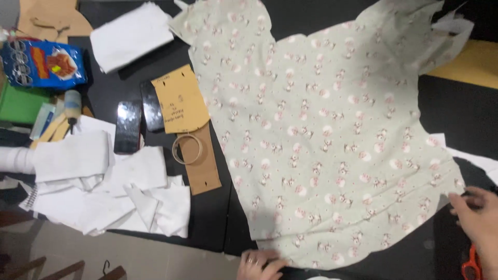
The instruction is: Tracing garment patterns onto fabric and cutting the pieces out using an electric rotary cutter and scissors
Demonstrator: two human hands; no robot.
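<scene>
Across the dark tabletop lies a big cut piece of pale green printed fabric, spread flat and nearly free of wrinkles, its shaped edges reaching from the far side almost to the near edge. Both hands work its near hem. The left hand, a ring on one finger, presses down on the fabric's lower edge with fingers flat rather than pinched, which looks like a way of pinning the cloth so it does not slide. The right hand is at the lower right corner, fingers curled at the fabric's edge; whether it actually grips the cloth or only touches it I cannot tell. The two hands are well apart, one at each end of the hem, which would keep the piece taut between them.

Just below the right hand lie orange-handled scissors (only part of the handle shows), close by but not held. Left of the fabric, a brown card pattern overlaps a longer card strip, and a tape ring rests on that strip. Beside them are two dark phones lying flat. A heap of white scraps fills the left side, with a folded white cloth farther back and a blue snack packet at the far left.
</scene>
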